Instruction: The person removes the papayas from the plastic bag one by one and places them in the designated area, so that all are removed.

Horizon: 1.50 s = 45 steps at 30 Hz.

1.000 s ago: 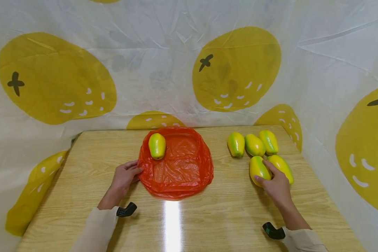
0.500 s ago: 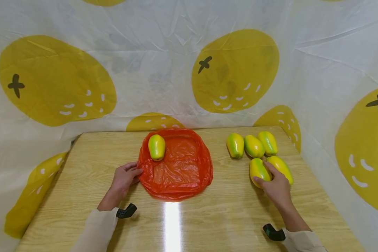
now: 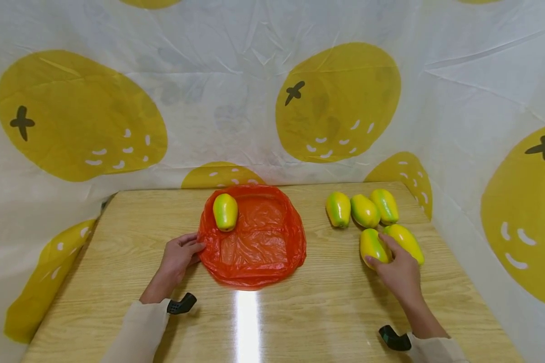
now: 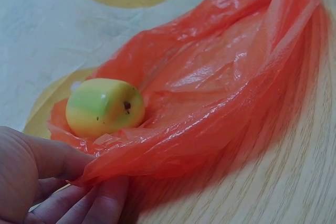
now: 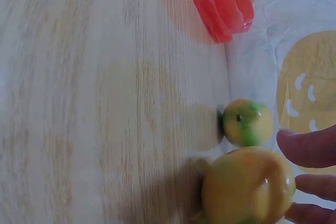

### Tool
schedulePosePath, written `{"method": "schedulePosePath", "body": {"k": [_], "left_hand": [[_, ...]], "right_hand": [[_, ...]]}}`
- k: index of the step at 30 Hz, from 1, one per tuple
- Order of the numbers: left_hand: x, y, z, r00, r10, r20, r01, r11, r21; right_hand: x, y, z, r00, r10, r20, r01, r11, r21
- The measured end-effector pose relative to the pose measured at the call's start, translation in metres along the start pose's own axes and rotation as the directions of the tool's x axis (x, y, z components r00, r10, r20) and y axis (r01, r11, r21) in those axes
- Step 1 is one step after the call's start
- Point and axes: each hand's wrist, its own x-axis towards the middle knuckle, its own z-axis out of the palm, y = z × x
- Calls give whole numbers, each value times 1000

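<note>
A red plastic bag (image 3: 254, 252) lies spread with its mouth facing up, and one yellow-green papaya (image 3: 225, 212) rests inside at its left. My left hand (image 3: 177, 257) pinches the bag's left rim between thumb and fingers, as the left wrist view also shows. Over on the right, my right hand (image 3: 400, 275) has its thumb and fingers around another papaya (image 3: 373, 246), which appears to be still on the table. Right beside that fruit lies a further papaya (image 3: 405, 243), partly hidden by the fingers. In the right wrist view the gripped papaya (image 5: 247, 187) shows close up.
Behind the right hand, several more papayas stand in a row: a left one (image 3: 338, 209), a middle one (image 3: 365, 210) and a right one (image 3: 384, 205). The wooden table (image 3: 300, 322) ends against a white cloth (image 3: 236, 111) printed with yellow fruit.
</note>
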Motion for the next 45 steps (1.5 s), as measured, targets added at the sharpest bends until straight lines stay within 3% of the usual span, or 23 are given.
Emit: {"method": "schedulePosePath", "body": {"k": [14, 20, 25, 27, 30, 36, 45], "left_hand": [[-1, -4, -7, 1000, -1, -14, 1, 999, -34], [-2, -5, -9, 1000, -5, -17, 4, 1000, -21], [-2, -5, -8, 1000, 0, -19, 0, 1000, -18], [-1, -5, -8, 1000, 1, -20, -1, 1000, -16], [0, -4, -8, 1000, -4, -23, 4, 1000, -8], [1, -1, -4, 1000, -2, -11, 2, 1000, 13], [4, 0, 1, 1000, 14, -20, -14, 1000, -6]], "right_hand": [[-13, -7, 4, 972, -202, -121, 175, 964, -199], [-17, -22, 6, 932, -306, -196, 258, 937, -236], [-16, -43, 14, 900, -377, -220, 339, 921, -192], [-14, -51, 19, 900, -384, -206, 358, 921, -153], [-10, -61, 28, 921, -355, -158, 347, 935, -77], [3, -76, 47, 969, -247, -9, 247, 966, 82], [12, -101, 72, 968, -225, 109, 197, 955, 220]]}}
